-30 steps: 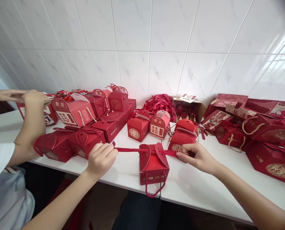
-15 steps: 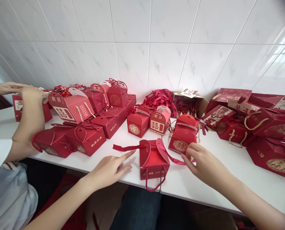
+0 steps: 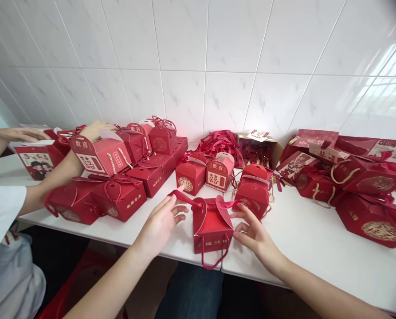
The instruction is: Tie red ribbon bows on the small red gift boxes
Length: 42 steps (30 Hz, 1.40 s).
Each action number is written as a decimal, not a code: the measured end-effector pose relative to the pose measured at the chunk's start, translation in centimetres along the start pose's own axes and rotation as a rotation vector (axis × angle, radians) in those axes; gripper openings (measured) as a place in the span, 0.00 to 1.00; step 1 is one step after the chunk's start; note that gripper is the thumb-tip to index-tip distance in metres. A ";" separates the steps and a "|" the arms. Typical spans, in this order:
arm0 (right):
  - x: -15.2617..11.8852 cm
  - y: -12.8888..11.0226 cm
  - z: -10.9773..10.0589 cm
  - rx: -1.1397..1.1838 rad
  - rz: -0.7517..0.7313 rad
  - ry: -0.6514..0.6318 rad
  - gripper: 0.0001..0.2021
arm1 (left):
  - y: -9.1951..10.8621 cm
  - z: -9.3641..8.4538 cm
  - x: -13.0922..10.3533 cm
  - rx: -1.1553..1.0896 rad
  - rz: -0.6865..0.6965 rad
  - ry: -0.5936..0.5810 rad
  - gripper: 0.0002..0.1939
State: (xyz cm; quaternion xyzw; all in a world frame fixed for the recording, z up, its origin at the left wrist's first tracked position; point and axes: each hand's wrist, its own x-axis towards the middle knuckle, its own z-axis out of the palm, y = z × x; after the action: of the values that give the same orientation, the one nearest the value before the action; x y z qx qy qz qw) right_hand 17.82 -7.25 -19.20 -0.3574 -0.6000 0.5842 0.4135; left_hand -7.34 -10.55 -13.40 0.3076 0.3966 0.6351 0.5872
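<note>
A small red gift box with a twisted cord handle stands at the table's front edge, its curved top flaps angled inward. A red ribbon is threaded through the flaps and sticks out on both sides. My left hand pinches the ribbon's left end, up and left of the box. At the box's right side, my right hand has its curled fingers at the ribbon's other end, their grip partly hidden. The box itself rests on the white table.
More red boxes are stacked at left, and others stand just behind. A ribbon heap and a cardboard box lie by the wall. Bigger boxes are at right. Another person's arm reaches in at left.
My left hand has moved up onto the ribbon's left end and lifted it. My right hand has come left, closer to the box. The other person's near arm has reached farther back.
</note>
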 end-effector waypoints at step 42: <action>5.4 -12.7 -0.2 -0.039 -0.399 0.230 0.19 | 7.6 5.3 0.9 0.420 0.574 0.012 0.13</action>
State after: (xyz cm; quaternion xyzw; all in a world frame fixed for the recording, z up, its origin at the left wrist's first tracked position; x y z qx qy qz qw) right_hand 16.58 -3.06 -6.10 -0.3039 -0.6187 0.4345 0.5797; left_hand -6.71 -8.90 -4.28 0.5170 0.4193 0.6805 0.3064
